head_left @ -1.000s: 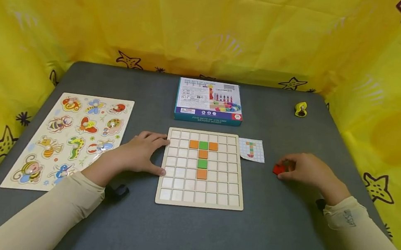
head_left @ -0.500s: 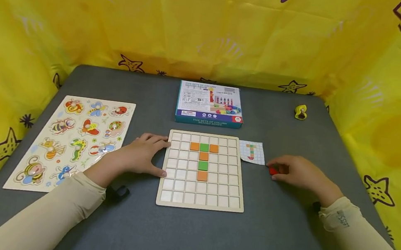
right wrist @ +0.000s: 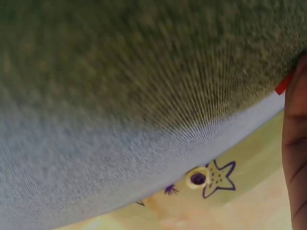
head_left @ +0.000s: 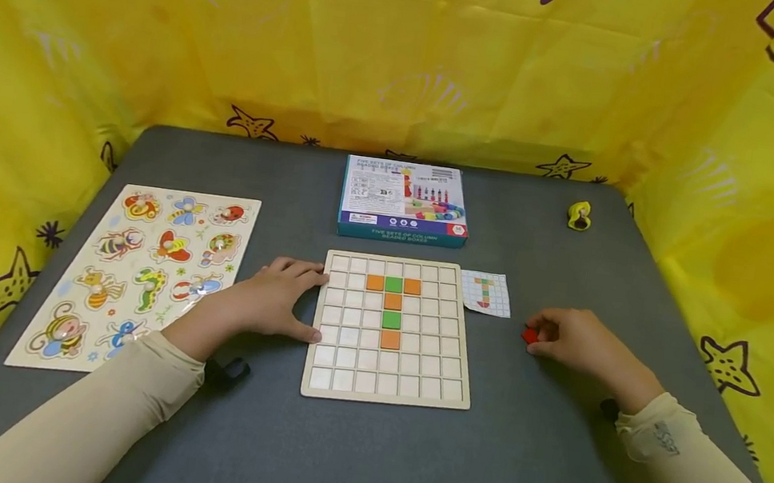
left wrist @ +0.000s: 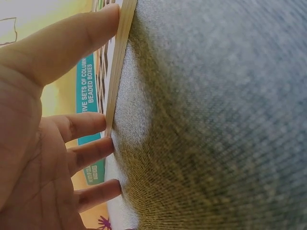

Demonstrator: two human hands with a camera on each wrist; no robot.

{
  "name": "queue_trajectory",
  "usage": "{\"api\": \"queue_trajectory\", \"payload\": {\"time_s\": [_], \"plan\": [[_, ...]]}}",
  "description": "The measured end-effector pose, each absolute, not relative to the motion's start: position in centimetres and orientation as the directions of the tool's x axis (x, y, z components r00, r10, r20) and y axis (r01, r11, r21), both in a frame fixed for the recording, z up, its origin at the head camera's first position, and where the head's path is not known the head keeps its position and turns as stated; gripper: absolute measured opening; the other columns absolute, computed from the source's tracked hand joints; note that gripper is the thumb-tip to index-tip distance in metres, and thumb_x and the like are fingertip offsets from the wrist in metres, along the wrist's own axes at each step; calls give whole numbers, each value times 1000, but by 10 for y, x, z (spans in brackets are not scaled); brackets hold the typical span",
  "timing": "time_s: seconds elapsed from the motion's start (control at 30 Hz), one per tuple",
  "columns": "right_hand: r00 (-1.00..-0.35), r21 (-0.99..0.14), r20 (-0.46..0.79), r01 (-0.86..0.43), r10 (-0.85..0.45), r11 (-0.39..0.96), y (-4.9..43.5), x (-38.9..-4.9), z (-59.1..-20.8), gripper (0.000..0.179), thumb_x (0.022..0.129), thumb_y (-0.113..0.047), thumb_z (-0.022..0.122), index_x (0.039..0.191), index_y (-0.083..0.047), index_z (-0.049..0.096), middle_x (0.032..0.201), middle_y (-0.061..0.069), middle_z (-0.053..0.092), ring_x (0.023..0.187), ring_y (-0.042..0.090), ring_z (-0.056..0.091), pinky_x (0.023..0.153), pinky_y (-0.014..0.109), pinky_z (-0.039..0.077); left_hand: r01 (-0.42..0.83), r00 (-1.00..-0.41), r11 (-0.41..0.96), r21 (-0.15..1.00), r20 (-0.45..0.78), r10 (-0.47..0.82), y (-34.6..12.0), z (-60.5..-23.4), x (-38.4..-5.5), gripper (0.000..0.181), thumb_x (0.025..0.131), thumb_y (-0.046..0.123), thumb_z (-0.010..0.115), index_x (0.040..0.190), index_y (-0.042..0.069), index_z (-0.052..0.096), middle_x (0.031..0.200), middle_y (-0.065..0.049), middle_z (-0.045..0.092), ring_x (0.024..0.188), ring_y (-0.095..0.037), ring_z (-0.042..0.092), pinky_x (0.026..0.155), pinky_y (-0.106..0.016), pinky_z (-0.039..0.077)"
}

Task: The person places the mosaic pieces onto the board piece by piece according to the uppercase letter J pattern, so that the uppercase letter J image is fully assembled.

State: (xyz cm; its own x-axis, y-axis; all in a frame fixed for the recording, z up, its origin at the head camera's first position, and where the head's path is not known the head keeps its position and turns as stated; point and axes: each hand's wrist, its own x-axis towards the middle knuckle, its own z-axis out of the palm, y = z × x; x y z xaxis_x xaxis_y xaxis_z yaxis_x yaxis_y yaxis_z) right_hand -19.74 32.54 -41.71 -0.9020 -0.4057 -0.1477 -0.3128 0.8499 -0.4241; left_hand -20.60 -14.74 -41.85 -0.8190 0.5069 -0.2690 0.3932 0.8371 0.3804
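In the head view, a wooden grid board (head_left: 385, 398) lies in the middle of the grey table. Orange tiles (head_left: 390, 339) and green tiles (head_left: 392, 320) form a T shape on it. My left hand (head_left: 271, 300) rests at its left edge, fingers straight and spread; the left wrist view shows the thumb (left wrist: 81, 40) and fingertips against the wooden side. Right of the board, my right hand (head_left: 578, 339) pinches a small red tile (head_left: 530, 336) between thumb and fingers, low over the table. Only a red corner (right wrist: 284, 85) shows in the right wrist view; the fingers hide the rest.
A paper card (head_left: 499, 296) with a coloured grid pattern lies against the board's right edge. Behind stands a beaded-toy box (head_left: 398, 236). An insect puzzle board (head_left: 135, 243) lies at left, and a small yellow object (head_left: 579, 215) at the back right. Yellow curtains surround the table.
My right hand shifted left toward the card with the red tile, then slightly back right and nearer to me. The left hand keeps its place at the board's edge.
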Motion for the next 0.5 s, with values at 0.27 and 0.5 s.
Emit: {"api": "queue_trajectory", "payload": {"time_s": [0.27, 0.5], "plan": [[-916, -404, -148, -289, -374, 868, 325, -196, -418, 39, 77, -32, 85, 99, -4, 71, 72, -6, 59, 65, 11, 52, 62, 32, 47, 384, -818, 842, 378, -284, 500, -147, -421, -207, 97, 75, 60, 77, 152, 15, 38, 157, -9, 26, 141, -37, 18, 108, -67, 15], [-925, -378, -135, -283, -355, 882, 326, -193, -417, 27, 78, -27, 83, 90, -7, 70, 69, -7, 59, 62, 11, 52, 59, 32, 47, 380, -820, 844, 380, -284, 497, -147, -419, -206, 96, 76, 58, 77, 151, 15, 38, 157, -9, 27, 141, -37, 19, 108, -67, 15]]}}
